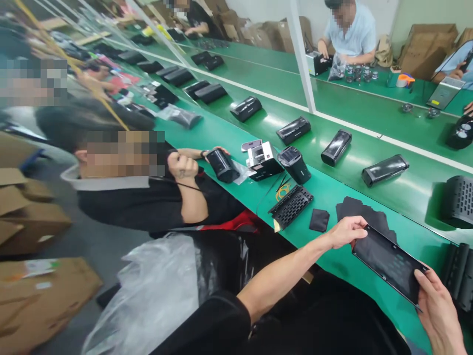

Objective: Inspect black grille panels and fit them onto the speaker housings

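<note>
Between my two hands is a black rectangular plastic panel [388, 264] with a raised rim, slanting down to the right. Its middle looks dark and partly see-through, with green showing in spots. My left hand [349, 231] pinches the upper-left corner between thumb and fingers. At the opposite end my right hand [438, 301] grips the edge, thumb on the inner face. Behind the panel, flat black sheets [353, 209] lie fanned out on the green bench, and a smaller black piece [319, 220] lies left of them. Farther left rests a black perforated housing [291, 207].
Black cylindrical speaker-like units [385, 170] line the green conveyor [354, 118] beyond the bench. Dark housings [460, 276] stand close on my right. To my left a seated co-worker [148, 197] holds a black unit [222, 165] near a boxy device [264, 160]. Cartons [44, 301] stand at left.
</note>
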A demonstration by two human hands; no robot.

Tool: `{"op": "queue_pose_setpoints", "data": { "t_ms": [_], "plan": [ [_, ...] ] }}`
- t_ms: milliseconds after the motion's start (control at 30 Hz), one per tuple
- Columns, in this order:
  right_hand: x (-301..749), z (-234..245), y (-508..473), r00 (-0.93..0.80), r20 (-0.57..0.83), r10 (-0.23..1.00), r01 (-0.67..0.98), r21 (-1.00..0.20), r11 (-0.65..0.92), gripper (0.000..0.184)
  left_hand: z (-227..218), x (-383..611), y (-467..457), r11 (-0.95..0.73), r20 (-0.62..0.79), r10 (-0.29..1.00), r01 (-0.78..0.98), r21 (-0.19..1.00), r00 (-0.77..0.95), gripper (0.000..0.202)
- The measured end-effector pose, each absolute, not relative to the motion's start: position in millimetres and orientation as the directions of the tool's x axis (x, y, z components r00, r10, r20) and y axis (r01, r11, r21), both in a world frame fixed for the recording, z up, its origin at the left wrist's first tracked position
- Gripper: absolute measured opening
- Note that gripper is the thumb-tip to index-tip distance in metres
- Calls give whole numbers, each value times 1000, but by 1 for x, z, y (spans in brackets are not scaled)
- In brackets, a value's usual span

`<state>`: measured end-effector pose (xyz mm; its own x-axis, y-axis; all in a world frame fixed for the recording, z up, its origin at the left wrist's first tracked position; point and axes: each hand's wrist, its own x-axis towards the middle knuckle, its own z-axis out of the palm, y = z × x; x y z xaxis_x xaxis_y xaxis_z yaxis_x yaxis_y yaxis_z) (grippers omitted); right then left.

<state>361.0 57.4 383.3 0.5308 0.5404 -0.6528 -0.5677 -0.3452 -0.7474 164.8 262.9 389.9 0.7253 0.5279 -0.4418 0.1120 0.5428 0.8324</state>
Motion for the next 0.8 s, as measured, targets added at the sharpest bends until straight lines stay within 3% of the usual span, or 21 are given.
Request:
{"op": "queue_pose_setpoints", "data": {
  "t_ms": [233, 433, 800],
  "plan": [
    [381, 394, 58, 478, -670, 568, -572, -728, -377, 52, 398, 165, 241, 485, -395, 641, 52, 873, 658, 54],
    [401, 402, 50, 473, -705, 528, -655, -683, -324, 66, 400, 180, 213, 590, -454, 658, -36, 807, 601, 62],
    [425, 373, 39, 288, -713, 640, -722, -600, -344, 68, 405, 190, 179, 557, -510, 756, 6, 830, 410, 70]
  ]
}}
